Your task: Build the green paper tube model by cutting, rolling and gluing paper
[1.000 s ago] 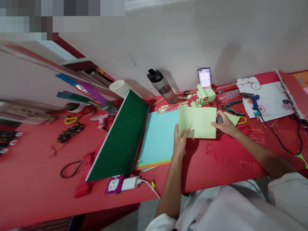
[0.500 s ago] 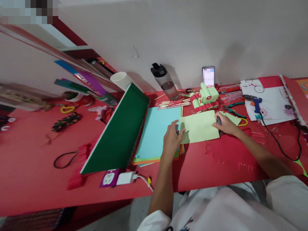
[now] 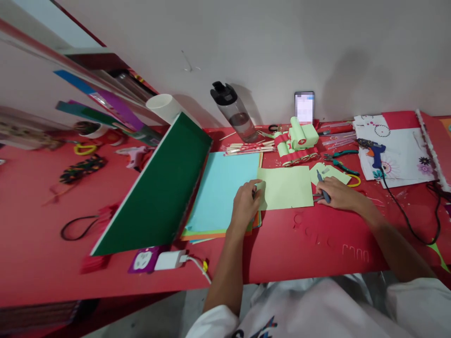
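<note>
My right hand (image 3: 340, 193) is closed around a dark grey pen (image 3: 323, 187), its narrow end pointing up and away from me. Under those fingers lies a small dark tool that I cannot make out. My left hand (image 3: 244, 201) rests at the left edge of a pale green paper sheet (image 3: 286, 188), fingers curled round a small dark piece, perhaps a cap. Beneath and left of this hand is a stack of coloured paper with a light blue sheet (image 3: 225, 188) on top. Pale green scraps (image 3: 331, 172) lie just beyond my right hand.
A green board (image 3: 158, 192) leans up on the left. Behind the paper stand a bottle (image 3: 239, 117), a green paper model vehicle (image 3: 298, 141) and a phone (image 3: 305, 108). Pliers (image 3: 341, 162) and a corded glue gun (image 3: 375, 150) lie right; a white charger (image 3: 171, 259) sits near the front edge.
My right hand has come off the green sheet to its right side, pen now pointing up. My left fingers have curled in. The view has shifted slightly right.
</note>
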`<state>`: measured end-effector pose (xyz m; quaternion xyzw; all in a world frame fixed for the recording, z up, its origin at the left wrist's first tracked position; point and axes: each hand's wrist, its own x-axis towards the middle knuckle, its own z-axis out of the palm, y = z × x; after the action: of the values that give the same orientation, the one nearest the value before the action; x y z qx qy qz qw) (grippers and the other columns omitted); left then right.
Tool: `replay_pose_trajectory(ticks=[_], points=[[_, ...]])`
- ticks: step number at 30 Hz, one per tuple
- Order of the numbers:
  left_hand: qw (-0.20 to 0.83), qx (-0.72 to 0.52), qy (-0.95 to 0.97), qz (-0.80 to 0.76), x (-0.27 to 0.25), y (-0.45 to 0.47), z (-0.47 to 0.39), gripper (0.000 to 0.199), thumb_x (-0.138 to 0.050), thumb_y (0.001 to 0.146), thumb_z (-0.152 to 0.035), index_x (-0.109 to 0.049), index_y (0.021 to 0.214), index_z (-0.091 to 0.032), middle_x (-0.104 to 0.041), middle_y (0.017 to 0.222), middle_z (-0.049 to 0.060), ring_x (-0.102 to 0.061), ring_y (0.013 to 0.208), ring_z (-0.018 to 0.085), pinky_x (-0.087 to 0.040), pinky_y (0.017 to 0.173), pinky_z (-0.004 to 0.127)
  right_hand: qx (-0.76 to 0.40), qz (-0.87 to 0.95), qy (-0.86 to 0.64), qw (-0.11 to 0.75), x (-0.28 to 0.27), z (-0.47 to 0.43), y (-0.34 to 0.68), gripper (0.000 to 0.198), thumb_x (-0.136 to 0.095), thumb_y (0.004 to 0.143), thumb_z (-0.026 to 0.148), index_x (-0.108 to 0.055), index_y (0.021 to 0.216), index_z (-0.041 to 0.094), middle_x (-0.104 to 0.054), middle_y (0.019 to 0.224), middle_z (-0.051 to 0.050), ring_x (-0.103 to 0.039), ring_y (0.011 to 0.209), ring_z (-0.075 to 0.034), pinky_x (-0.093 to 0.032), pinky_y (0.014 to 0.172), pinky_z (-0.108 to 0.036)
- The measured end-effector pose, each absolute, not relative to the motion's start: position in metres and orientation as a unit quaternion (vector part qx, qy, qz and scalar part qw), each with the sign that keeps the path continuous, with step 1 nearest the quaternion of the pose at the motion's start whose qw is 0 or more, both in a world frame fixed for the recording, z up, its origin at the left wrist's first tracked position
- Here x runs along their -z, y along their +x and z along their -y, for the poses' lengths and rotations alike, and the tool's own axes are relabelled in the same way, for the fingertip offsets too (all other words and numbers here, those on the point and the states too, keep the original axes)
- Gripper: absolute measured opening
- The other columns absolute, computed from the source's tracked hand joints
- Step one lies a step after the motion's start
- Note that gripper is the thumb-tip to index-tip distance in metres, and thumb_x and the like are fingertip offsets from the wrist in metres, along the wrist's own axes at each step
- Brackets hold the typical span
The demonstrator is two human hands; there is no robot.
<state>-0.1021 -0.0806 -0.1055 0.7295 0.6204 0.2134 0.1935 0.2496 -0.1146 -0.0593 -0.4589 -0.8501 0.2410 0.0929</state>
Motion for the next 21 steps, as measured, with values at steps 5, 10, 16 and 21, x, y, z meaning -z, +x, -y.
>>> replay_pose_trajectory(ticks=[5,10,16,21], points=[[0.19,-0.223,0.751,-0.592,0.107,-0.107,0.08,0.036,-0.049,0.093,-0.023,-0.066,0.124,-0.022,-0.061,0.091,0.006,-0.058,0.086,0.026,-0.049,0.082,0.039,-0.226,0.877,-0.416,0.08,0.06,0.122,0.242,0.015,-0.071,0.091,0.023,-0.058,0.099,0.022,-0.064,0.094,-0.007,-0.056,0.088,-0.025,-0.041,0.088,-0.036],[0.186,-0.221,0.763,-0.578,0.108,-0.11,0.08,0.033,-0.049,0.093,-0.024,-0.068,0.12,-0.022,-0.061,0.089,0.006,-0.06,0.087,0.026,-0.049,0.082,0.038,-0.269,0.856,-0.434,0.087,0.053,0.128,0.241,0.015,-0.069,0.091,0.023,-0.055,0.098,0.024,-0.065,0.088,-0.004,-0.057,0.082,-0.023,-0.04,0.08,-0.033],[0.202,-0.222,0.769,-0.564,0.104,-0.11,0.081,0.034,-0.048,0.093,-0.025,-0.069,0.12,-0.021,-0.066,0.096,0.008,-0.063,0.09,0.026,-0.05,0.083,0.038,-0.302,0.802,-0.505,0.108,0.025,0.132,0.256,0.017,-0.064,0.094,0.026,-0.047,0.095,0.025,-0.065,0.09,-0.002,-0.056,0.074,-0.019,-0.032,0.063,-0.028],[0.219,-0.225,0.781,-0.54,0.097,-0.109,0.085,0.035,-0.043,0.096,-0.028,-0.071,0.115,-0.019,-0.064,0.092,0.007,-0.062,0.087,0.025,-0.05,0.086,0.039,-0.27,0.793,-0.531,0.126,0.012,0.136,0.28,0.021,-0.062,0.098,0.033,-0.043,0.091,0.026,-0.061,0.086,-0.001,-0.055,0.072,-0.019,-0.033,0.063,-0.028]])
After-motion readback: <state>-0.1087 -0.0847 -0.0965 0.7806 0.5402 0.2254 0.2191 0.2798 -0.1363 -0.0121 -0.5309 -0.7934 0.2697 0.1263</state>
